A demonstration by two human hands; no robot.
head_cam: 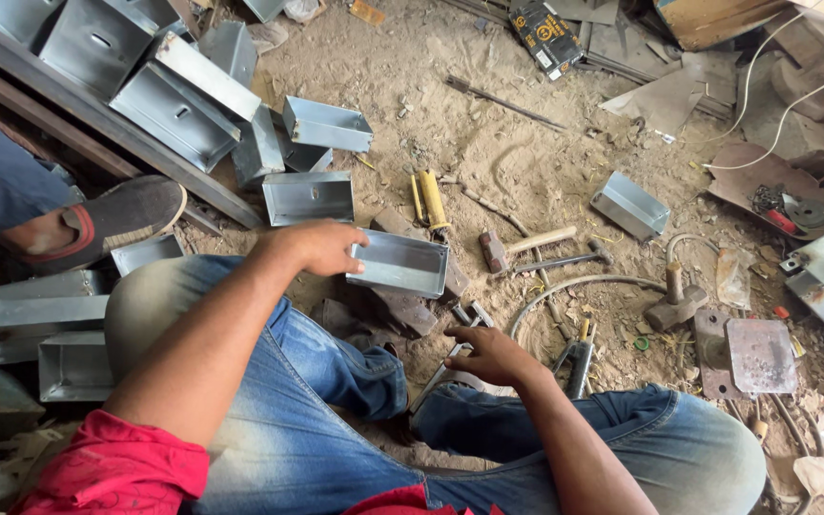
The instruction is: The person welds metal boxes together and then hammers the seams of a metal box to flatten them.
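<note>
Here, a seated person in blue jeans is working on a sandy workshop floor. The left hand [321, 246] is gripping the near end wall of an open sheet-metal box [401, 263], fingers curled over its rim, and is holding it level just above a dark metal block [410, 307]. The right hand [490, 355] is hanging loosely curled and holding nothing, its fingertips just beside a flat steel tool [452, 360] lying by the knee. A wooden-handled hammer [525, 246] is lying just beyond the box, a slimmer steel hammer [572, 258] beside it, and a yellow-handled tool [430, 198] farther back. Finished-looking boxes are lying in a stack [169, 91] at upper left, and one more box [630, 205] is sitting well apart at right. Another person's sandalled foot [107, 221] is resting at left.

Judged from this layout, the step in hand is positioning the box on the block for working. The next move is probably calling for a firm left-hand hold while the right hand closes on a tool.
</note>
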